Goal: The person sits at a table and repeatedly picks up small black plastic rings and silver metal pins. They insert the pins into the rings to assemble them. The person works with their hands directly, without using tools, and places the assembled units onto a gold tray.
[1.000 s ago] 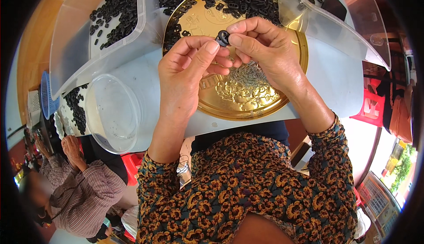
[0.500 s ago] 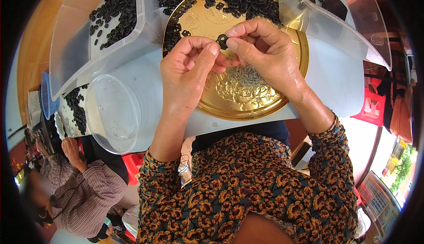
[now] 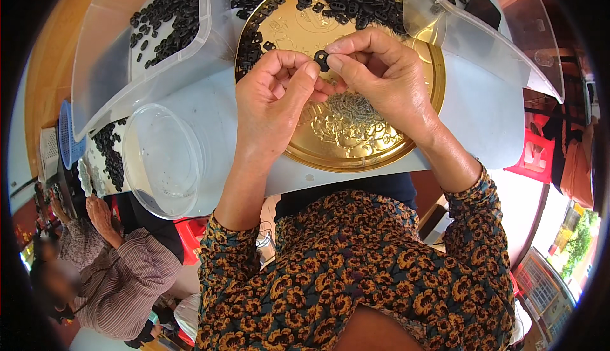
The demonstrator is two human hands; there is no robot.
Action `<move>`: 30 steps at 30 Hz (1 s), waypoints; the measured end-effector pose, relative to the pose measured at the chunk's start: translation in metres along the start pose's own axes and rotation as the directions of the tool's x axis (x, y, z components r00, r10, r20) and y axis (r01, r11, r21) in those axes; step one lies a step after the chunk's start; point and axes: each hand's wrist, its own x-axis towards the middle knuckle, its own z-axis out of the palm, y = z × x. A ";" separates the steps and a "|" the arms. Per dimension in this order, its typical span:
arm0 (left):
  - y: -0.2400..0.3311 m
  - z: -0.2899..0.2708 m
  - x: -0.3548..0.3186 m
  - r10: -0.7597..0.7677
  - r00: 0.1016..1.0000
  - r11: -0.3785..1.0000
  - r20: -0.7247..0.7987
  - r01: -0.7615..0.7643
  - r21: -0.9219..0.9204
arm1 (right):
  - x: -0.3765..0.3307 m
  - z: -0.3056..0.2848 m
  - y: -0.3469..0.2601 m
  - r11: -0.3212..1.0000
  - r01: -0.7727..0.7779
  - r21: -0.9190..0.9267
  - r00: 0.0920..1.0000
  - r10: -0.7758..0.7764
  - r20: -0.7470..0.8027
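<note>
Between my two hands is a small black oval part with a hole (image 3: 322,60), held above a round gold tray (image 3: 293,28). My right hand (image 3: 384,74) pinches it between thumb and forefinger. My left hand (image 3: 278,90) has thumb and forefinger pressed together at the part's left edge; whether a tiny piece sits between them is hidden. Below my fingers, a heap of small silvery metal pieces (image 3: 356,109) lies on the tray. Black parts of the same kind (image 3: 356,1) are piled along its far rim.
Clear plastic bins flank the tray; the left bin (image 3: 143,93) lies beside many black parts (image 3: 171,14). A round clear tub (image 3: 164,160) stands at the table's near left edge. Another person (image 3: 130,281) sits at lower left. A red stool (image 3: 537,154) is at right.
Both hands stay nearly still with the black part between them; it has turned slightly in the fingers. The view has shifted a little.
</note>
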 end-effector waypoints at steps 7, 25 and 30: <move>-0.003 -0.003 0.001 -0.043 0.999 0.997 -0.001 0.043 -0.061 | 0.001 -0.003 0.004 0.994 -0.079 0.071 0.996 0.076 0.038; -0.001 -0.003 0.000 -0.062 0.997 0.998 -0.043 0.060 -0.035 | 0.006 -0.009 0.005 0.980 -0.053 0.194 0.990 0.026 0.140; 0.001 -0.005 -0.001 -0.065 0.995 0.996 -0.075 0.060 -0.061 | 0.008 -0.012 0.007 0.962 -0.112 0.248 0.992 0.093 0.087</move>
